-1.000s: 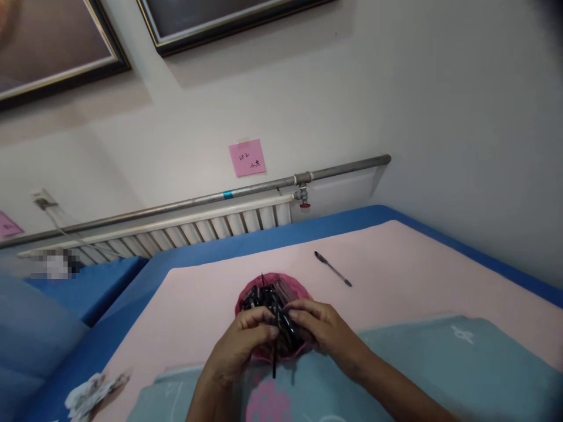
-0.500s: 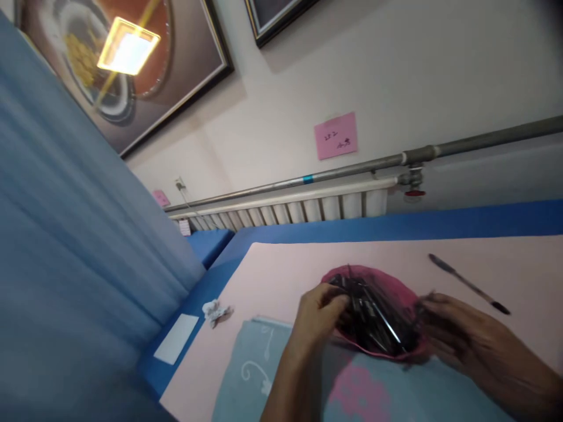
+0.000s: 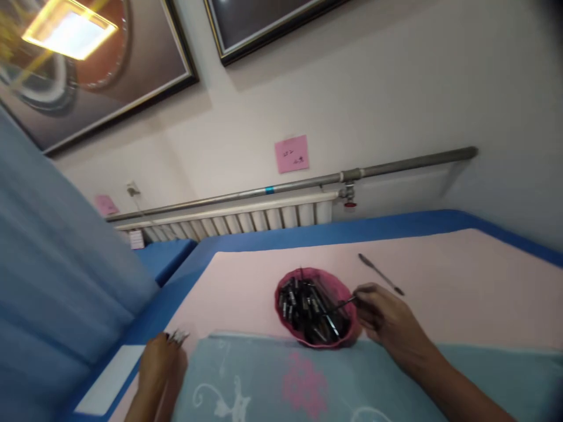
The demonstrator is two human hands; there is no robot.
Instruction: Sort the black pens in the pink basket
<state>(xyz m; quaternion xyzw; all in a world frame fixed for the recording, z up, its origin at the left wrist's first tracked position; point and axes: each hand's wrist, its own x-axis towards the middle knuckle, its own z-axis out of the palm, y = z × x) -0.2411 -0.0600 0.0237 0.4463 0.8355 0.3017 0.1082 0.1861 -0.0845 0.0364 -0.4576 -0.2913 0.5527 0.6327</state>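
A round pink basket holds many black and clear slim tubes or pens, jumbled together. Just right of its rim, my right hand pinches a thin dark stick, whose far end reaches over the contents. Far to the left, my left hand has its fingers closed at a crumpled white tissue; a small dark bit shows by the fingertips, too blurred to name. Beyond my right hand, a slim wand with dark ends lies on the pink sheet.
A pale blue flowered cloth covers the near side of the blue bed. At left are a white card and a blue curtain. Behind the bed run a radiator and a metal pipe along the wall.
My left hand has left the basket and moved left to the tissue. My right hand, blurred at the basket's rim before, now shows a thin stick in its fingers. The view has shifted right.
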